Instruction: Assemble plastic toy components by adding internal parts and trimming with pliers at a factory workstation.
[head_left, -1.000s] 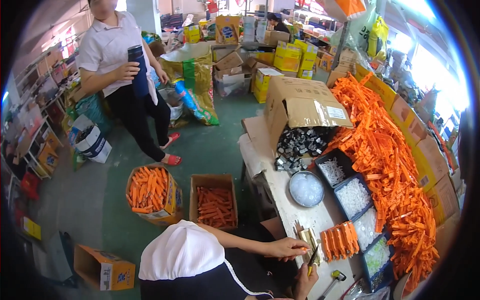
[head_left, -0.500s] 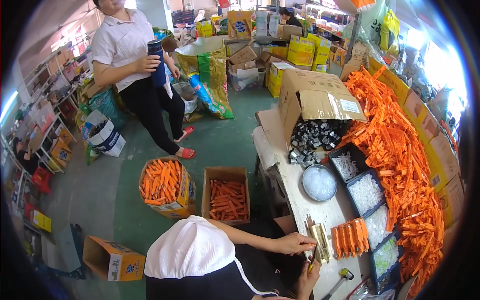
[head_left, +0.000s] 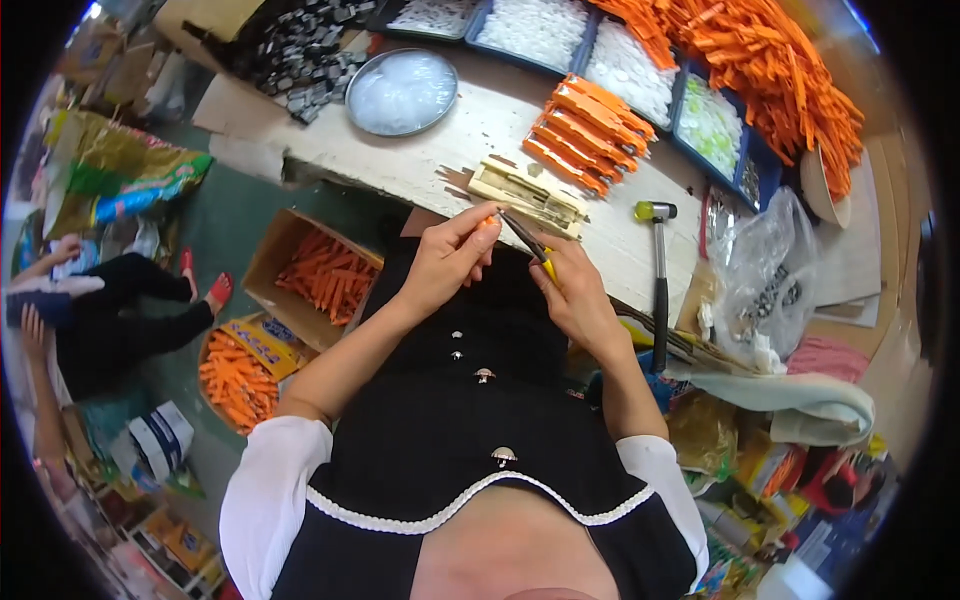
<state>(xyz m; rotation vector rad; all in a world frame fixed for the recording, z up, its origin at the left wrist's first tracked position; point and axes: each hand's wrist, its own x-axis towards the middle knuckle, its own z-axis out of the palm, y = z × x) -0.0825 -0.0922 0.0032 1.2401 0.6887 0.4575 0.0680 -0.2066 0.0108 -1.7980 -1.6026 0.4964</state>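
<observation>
My left hand (head_left: pixel 450 262), at the bench's front edge, pinches a small orange piece (head_left: pixel 489 220) between thumb and fingertips; most of it is hidden. My right hand (head_left: pixel 582 300) is closed round the yellow handle of a slim, dark-tipped tool (head_left: pixel 522 236). Its tip meets the orange piece; I cannot tell whether it is pliers or a blade. Just beyond both hands, a cream-coloured slotted fixture (head_left: pixel 530 192) lies on the white bench (head_left: pixel 450 165). Several orange plastic parts (head_left: pixel 590 132) lie in a row behind the fixture.
A hammer (head_left: pixel 659 280) lies to the right, near a clear plastic bag (head_left: pixel 768 275). Farther back are a round metal dish (head_left: pixel 402 92), blue trays (head_left: pixel 530 30) of small parts and an orange heap (head_left: pixel 780 70). Boxes of orange parts (head_left: pixel 325 275) stand at lower left, near another person (head_left: pixel 130 300).
The view has swung round and down, so the bench now lies across the top. Both hands still work close together by the fixture, the tool staying in my right hand.
</observation>
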